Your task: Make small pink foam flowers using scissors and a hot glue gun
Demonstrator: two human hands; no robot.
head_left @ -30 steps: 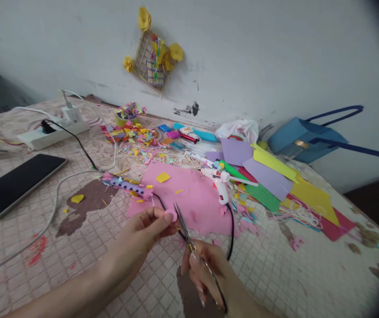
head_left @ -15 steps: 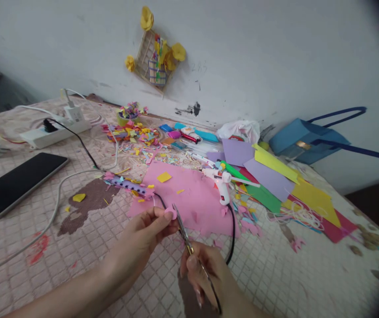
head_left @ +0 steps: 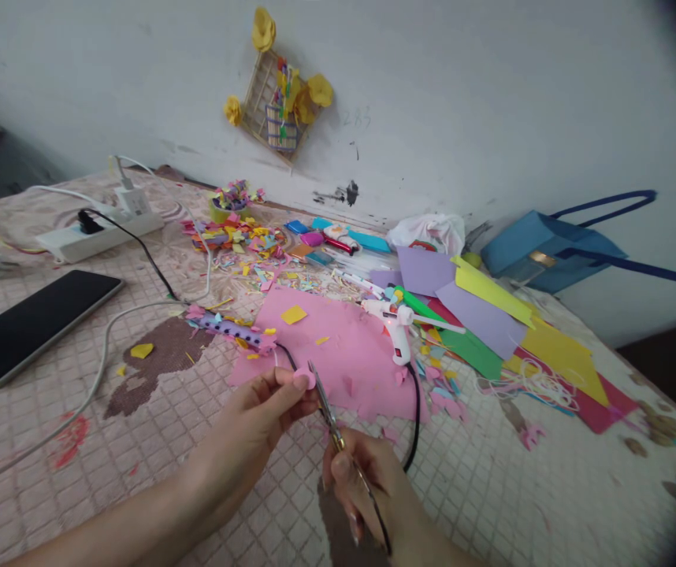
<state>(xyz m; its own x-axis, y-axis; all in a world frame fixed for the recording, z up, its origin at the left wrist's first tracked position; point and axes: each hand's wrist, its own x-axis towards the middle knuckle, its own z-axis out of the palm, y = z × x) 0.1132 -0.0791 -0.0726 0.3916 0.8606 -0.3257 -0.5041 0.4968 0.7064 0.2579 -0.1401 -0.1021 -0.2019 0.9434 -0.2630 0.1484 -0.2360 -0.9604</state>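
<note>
In the head view, the left hand [head_left: 270, 403] pinches a small pink paper piece [head_left: 306, 379] between thumb and fingers, its rounded edge sticking out past the thumb tip. The right hand [head_left: 370, 479] grips scissors [head_left: 327, 411], whose blades stand just beside that edge; whether they touch it is hard to tell. The thumb covers part of the piece, and the right fingers partly hide the scissor handles. The left picture edge cuts off a smartphone [head_left: 36, 327].

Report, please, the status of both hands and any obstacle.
Left hand: pinching pink piece. Right hand: holding scissors, blades beside piece. Black cord near right hand.
</note>
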